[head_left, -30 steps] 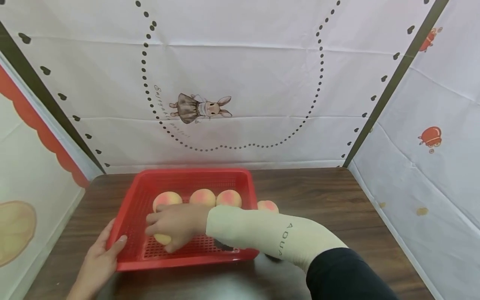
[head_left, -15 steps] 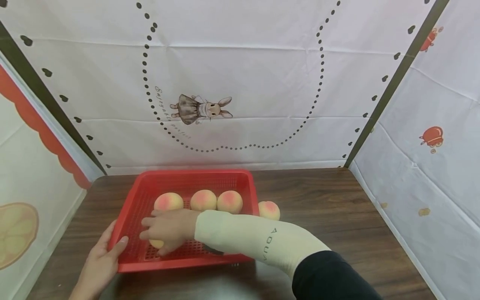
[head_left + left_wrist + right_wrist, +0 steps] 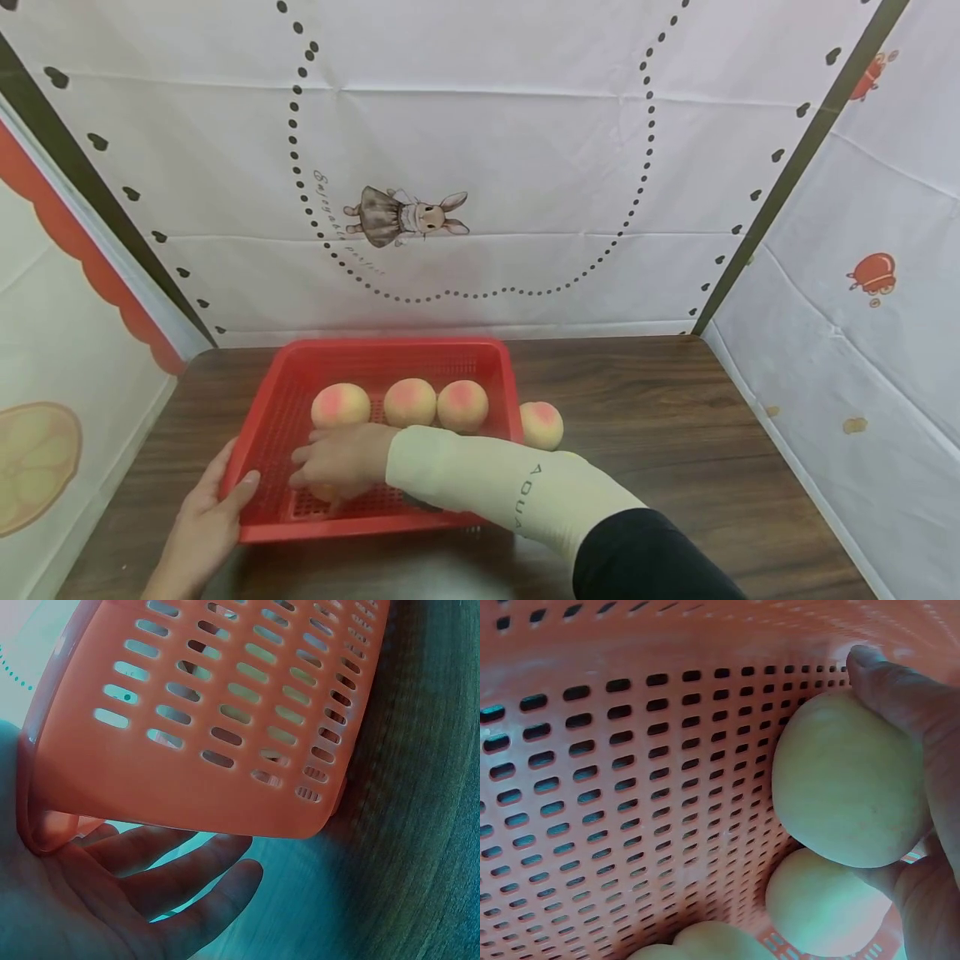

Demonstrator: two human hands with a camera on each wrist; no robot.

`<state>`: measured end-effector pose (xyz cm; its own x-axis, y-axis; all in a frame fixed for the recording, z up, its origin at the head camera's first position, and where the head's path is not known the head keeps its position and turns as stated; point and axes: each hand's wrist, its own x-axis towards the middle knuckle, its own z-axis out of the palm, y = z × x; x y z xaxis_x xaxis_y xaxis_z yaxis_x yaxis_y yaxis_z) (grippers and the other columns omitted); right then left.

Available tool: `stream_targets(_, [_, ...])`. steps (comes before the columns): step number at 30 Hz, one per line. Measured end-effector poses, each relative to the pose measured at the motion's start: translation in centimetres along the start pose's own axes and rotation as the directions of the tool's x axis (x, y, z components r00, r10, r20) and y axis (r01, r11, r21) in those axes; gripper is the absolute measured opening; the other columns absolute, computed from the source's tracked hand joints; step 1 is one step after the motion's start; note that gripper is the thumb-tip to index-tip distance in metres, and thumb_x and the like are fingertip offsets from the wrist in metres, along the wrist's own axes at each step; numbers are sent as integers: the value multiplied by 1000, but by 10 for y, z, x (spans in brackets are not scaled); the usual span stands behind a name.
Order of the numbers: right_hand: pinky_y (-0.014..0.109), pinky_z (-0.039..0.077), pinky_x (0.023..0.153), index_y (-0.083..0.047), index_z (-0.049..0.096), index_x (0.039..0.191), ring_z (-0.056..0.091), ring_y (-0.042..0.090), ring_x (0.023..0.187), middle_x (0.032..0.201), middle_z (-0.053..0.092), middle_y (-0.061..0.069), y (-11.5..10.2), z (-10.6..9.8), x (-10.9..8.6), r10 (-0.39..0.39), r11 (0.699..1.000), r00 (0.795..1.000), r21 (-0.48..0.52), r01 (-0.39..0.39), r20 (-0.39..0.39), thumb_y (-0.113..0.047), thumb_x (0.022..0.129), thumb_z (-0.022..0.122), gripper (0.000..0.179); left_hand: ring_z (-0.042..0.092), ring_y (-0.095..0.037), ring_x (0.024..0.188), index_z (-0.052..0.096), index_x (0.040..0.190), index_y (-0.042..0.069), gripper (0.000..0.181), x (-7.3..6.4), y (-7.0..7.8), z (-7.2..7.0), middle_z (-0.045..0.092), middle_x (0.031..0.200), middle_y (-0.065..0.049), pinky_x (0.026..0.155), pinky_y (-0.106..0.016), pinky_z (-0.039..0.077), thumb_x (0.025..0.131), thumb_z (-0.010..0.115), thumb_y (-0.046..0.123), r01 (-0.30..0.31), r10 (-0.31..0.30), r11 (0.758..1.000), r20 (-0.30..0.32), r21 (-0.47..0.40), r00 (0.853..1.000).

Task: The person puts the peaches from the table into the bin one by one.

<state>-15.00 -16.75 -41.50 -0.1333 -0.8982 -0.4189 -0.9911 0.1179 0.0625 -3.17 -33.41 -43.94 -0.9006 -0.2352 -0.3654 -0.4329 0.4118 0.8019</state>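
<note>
In the head view, a red plastic basket [image 3: 360, 527] with slotted walls sits on the table. My left hand [image 3: 201, 518] grips its left side, thumb over the rim; in the left wrist view the fingers [image 3: 202, 889] pass beneath the rim at the corner. Inside the basket's front left part, my right hand [image 3: 345, 457] holds a peach [image 3: 847, 780], mostly hidden by the hand from above. The right wrist view shows the thumb along one side of it and another peach [image 3: 825, 904] just beyond. Three more peaches line the back: left [image 3: 341, 406], middle [image 3: 409, 403], right [image 3: 462, 407].
Just outside the basket's right wall, one peach [image 3: 542, 426] lies on the brown wood-grain table [image 3: 637, 392]. White printed cloth [image 3: 525, 167] hangs behind, with more cloth on both sides. The pale right sleeve [image 3: 487, 467] crosses over the basket's front right part.
My right hand and sleeve have shifted slightly left within the basket, and less of the held peach shows. The left hand and basket stay put; the view has drifted a little.
</note>
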Motion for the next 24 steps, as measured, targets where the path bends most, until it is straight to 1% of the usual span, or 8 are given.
stream_targets(6, [15, 34, 116, -44, 57, 143, 46, -1, 127, 136, 57, -21, 1, 0, 0, -14, 1000, 1000, 8, 14, 0, -44, 94, 76, 53, 43, -48, 145, -11, 168, 21, 74, -1, 2, 1, 22, 169, -30, 101, -51, 59, 113, 35, 39, -5, 5, 1000, -9, 8, 1000])
stream_targets(10, [14, 35, 114, -43, 59, 140, 47, 0, 125, 134, 58, -20, 3, 1, 2, -27, 999, 1000, 29, 28, -11, -41, 95, 75, 48, 43, -48, 145, -12, 167, 22, 74, -1, 2, 0, 21, 168, -30, 104, -54, 57, 113, 35, 39, -2, 2, 1000, -8, 10, 1000])
stream_targets(13, [13, 35, 113, -42, 60, 138, 47, 0, 124, 133, 60, -20, 4, 1, 3, -37, 998, 999, 44, 38, -27, -40, 95, 74, 45, 44, -49, 144, -12, 167, 22, 74, 0, 2, 0, 21, 168, -30, 103, -54, 57, 113, 35, 38, 0, 0, 1000, -7, 11, 1000])
stream_targets(20, [11, 36, 111, -42, 58, 138, 47, 1, 123, 133, 58, -21, 2, -1, 0, -25, 998, 999, 64, 26, -23, -38, 97, 72, 43, 45, -49, 143, -13, 167, 21, 75, 0, 2, 1, 22, 168, -30, 100, -52, 60, 113, 36, 38, 11, -10, 1000, -12, 12, 1000])
stream_targets(24, [11, 36, 110, -43, 58, 137, 47, 0, 122, 129, 58, -22, 2, -1, 0, -9, 995, 1000, 102, 10, -9, -40, 97, 72, 42, 44, -49, 144, -12, 167, 22, 74, -1, 3, 1, 22, 168, -30, 100, -52, 59, 113, 36, 38, 7, -7, 1000, -14, 1, 1000])
